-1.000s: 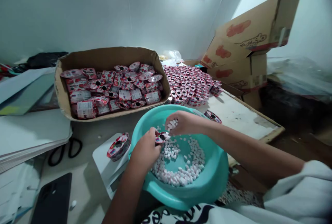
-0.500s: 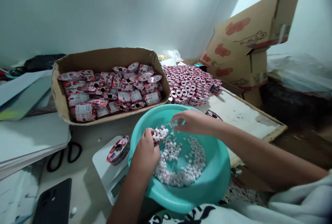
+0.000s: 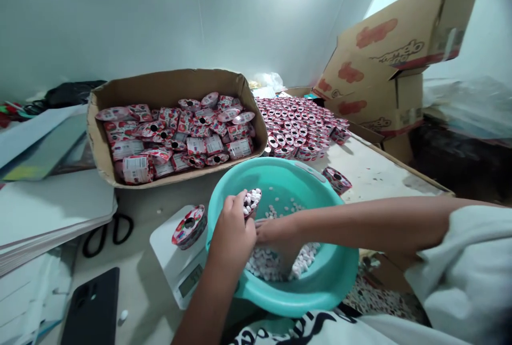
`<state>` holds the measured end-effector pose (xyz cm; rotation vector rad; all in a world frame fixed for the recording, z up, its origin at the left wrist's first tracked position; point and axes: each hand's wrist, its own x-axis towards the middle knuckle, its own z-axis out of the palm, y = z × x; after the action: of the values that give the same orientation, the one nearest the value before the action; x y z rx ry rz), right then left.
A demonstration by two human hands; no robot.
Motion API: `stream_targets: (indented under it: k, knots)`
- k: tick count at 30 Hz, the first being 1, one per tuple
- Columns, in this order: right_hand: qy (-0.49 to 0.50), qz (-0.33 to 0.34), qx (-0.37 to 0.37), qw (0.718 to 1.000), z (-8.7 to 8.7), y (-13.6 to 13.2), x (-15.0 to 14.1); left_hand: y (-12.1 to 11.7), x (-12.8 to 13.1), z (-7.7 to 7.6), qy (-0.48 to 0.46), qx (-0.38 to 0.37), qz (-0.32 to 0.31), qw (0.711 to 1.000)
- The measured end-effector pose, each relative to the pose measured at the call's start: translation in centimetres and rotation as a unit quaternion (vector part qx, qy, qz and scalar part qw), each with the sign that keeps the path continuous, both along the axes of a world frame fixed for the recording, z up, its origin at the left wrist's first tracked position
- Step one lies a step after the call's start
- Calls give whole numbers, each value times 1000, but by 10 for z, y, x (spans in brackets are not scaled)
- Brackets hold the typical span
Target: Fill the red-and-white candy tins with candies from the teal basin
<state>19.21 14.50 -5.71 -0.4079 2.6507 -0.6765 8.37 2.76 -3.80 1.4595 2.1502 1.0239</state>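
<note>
My left hand [image 3: 232,235] is closed round a small red candy container [image 3: 252,201] heaped with white candies, held over the teal basin [image 3: 332,275]. My right hand [image 3: 276,238] reaches down into the pile of white and pink candies [image 3: 266,262] at the basin's bottom; its fingers are buried among them and mostly hidden. Another red container [image 3: 188,226] sits on the white scale [image 3: 176,259] just left of the basin.
A cardboard tray [image 3: 160,86] of red packets stands behind the basin. Rows of red containers [image 3: 300,123] cover the table at the back right, one loose container [image 3: 337,179] nearer. Stacked cartons [image 3: 384,67] rise on the right. Scissors [image 3: 108,233] and a black phone [image 3: 94,307] lie left.
My right hand dropped from above the basin's far side down into the candy pile near my left hand. The held container now shows a heap of candies on top.
</note>
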Motion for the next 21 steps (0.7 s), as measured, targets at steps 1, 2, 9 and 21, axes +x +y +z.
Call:
stream_targets:
  k: [1,2,9,21]
  knots:
    - [-3,23,-20,1000,4,-3,5,0,-1,-1,2,-2,2,1000]
    - [-8,43,-35,998,8,-5,11,0,-2,-1,4,-1,4,1000]
    - [-93,-26,29,995,22,-18,29,1,-3,-4,-3,47,-6,999]
    - [57,-362,87,926,105,32,24,0,-3,5,-7,33,-25,999]
